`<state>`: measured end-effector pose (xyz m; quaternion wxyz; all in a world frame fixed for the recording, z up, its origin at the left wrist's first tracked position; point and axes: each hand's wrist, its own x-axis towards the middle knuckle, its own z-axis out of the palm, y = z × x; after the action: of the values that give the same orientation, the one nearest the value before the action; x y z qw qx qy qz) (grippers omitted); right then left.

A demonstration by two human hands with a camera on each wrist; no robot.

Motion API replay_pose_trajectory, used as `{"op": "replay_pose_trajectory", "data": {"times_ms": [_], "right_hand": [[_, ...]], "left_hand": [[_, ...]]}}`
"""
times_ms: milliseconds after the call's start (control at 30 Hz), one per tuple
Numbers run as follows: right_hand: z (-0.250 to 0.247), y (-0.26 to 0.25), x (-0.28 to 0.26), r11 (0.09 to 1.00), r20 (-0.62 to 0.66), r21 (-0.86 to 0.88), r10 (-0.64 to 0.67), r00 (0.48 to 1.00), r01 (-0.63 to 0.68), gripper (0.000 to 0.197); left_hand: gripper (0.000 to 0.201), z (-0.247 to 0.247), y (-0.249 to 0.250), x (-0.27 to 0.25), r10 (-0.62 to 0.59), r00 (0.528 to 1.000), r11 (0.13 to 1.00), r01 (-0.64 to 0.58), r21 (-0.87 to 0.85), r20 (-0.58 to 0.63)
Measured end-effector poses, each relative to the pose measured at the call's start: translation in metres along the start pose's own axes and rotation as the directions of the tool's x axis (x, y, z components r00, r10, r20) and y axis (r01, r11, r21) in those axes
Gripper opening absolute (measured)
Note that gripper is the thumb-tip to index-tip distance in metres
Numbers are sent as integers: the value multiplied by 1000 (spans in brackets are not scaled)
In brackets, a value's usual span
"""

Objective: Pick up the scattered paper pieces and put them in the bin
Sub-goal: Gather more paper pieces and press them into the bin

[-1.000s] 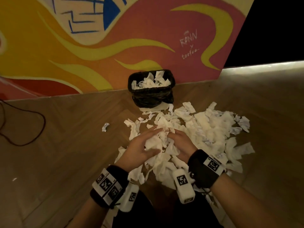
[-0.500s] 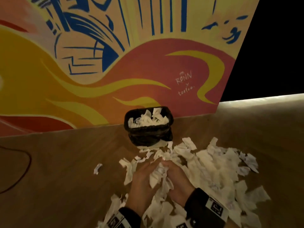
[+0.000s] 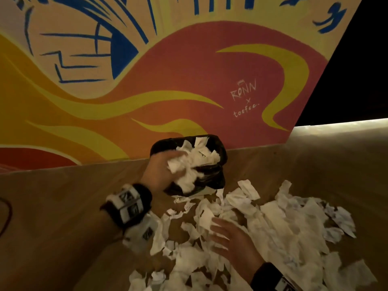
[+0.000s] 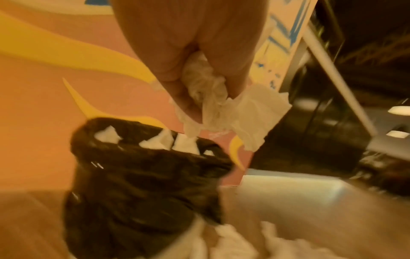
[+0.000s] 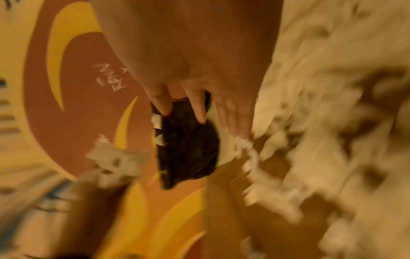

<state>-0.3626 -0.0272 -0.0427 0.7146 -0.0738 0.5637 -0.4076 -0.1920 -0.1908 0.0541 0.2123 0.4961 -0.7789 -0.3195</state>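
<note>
Left hand (image 3: 161, 171) clutches paper wad (image 3: 184, 171) over bin (image 3: 220, 152); right hand (image 3: 235, 242) open on the paper pile (image 3: 294, 223).

The left hand (image 3: 160, 171) grips a crumpled wad of white paper pieces (image 3: 184, 171) over the near rim of the small black woven bin (image 3: 218, 175), which already holds white scraps and stands on the wooden floor (image 3: 52, 206) against the orange, yellow and blue painted wall (image 3: 168, 70). The right hand (image 3: 233, 242), fingers spread flat, rests on the large heap of torn white paper (image 3: 294, 223) lying just beside the bin.
</note>
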Motion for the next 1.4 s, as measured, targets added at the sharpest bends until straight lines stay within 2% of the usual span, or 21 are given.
{"op": "replay_pose_trajectory", "data": {"times_ms": [67, 100, 133, 167, 233, 300, 400, 533, 633, 700, 767, 833, 867, 933, 1000, 1067, 1133, 1200, 1267, 1333, 1400], "right_hand": [[-9, 30, 26, 964, -170, -267, -47, 984, 0, 44], [-29, 62, 51, 870, -247, -488, -210, 946, 66, 56], [-46, 88, 75, 638, -222, -769, -330, 918, 43, 67], [-61, 123, 105, 415, -246, -907, -382, 891, -72, 72], [-88, 171, 146, 256, -199, -964, -521, 830, -70, 68], [-86, 188, 148, 191, -194, -977, -576, 794, -100, 47], [-75, 186, 150, 52, -163, -985, -570, 805, -163, 31], [-85, 179, 150, 68, -184, -982, -580, 794, -178, 30], [-94, 182, 141, 55, -162, -986, -467, 869, -154, 41], [-93, 185, 131, 99, -138, -989, -300, 944, -113, 60], [-91, 190, 119, 74, -118, -992, -187, 975, -106, 99], [-88, 189, 114, 0, -112, -993, -194, 975, -114, 119], [-86, 186, 113, -32, -97, -994, -171, 980, -104, 120], [-85, 187, 110, -58, -89, -994, -115, 989, -96, 105], [-79, 182, 105, -95, -115, -988, -63, 991, -121, 99], [-66, 167, 95, -207, -221, -949, -93, 971, -236, 101], [-65, 168, 93, -222, -242, -935, -170, 955, -276, 99], [-67, 169, 92, -282, -221, -921, -192, 956, -269, 101], [-68, 170, 91, -319, -199, -915, -173, 965, -246, 102], [-69, 172, 93, -328, -189, -914, -169, 967, -237, 102], [-71, 176, 96, -324, -167, -917, -217, 962, -232, 102]], "left_hand": [[42, -5, -17, 33, -98, 995, 994, 97, 44, 15], [42, -4, -28, 46, -130, 991, 988, 129, 82, 17], [42, -2, -39, 57, -125, 992, 982, 123, 146, 6], [43, 2, -50, 66, -98, 995, 973, 97, 212, -6], [43, 9, -64, 83, -23, 999, 952, 14, 307, 27], [42, 17, -75, 100, -18, 991, 914, -38, 404, 135], [33, 28, -92, 118, -188, 927, 842, -18, 539, 325], [35, 41, -102, 128, -387, 804, 767, 8, 642, 451], [49, 46, -96, 130, -485, 701, 748, 22, 663, 523], [46, 42, -92, 132, -514, 633, 745, -6, 667, 579], [33, 33, -91, 130, -503, 591, 768, -29, 640, 631], [29, 23, -88, 125, -478, 636, 771, -27, 636, 606], [36, 19, -89, 125, -467, 675, 735, -63, 675, 571], [62, 15, -83, 119, -407, 780, 586, -176, 791, 475], [72, 12, -68, 108, -270, 876, 506, -226, 833, 401], [68, 6, -62, 95, -139, 929, 548, -216, 808, 343], [62, -4, -67, 81, 17, 968, 651, -200, 732, 249], [49, -15, -78, 64, 202, 973, 760, -225, 610, 108], [30, -23, -94, 39, 297, 955, 816, -244, 524, -19], [20, -19, -120, 12, 267, 961, 852, -203, 482, -68], [18, -4, -158, -14, 89, 996, 880, -71, 470, -18]]}}
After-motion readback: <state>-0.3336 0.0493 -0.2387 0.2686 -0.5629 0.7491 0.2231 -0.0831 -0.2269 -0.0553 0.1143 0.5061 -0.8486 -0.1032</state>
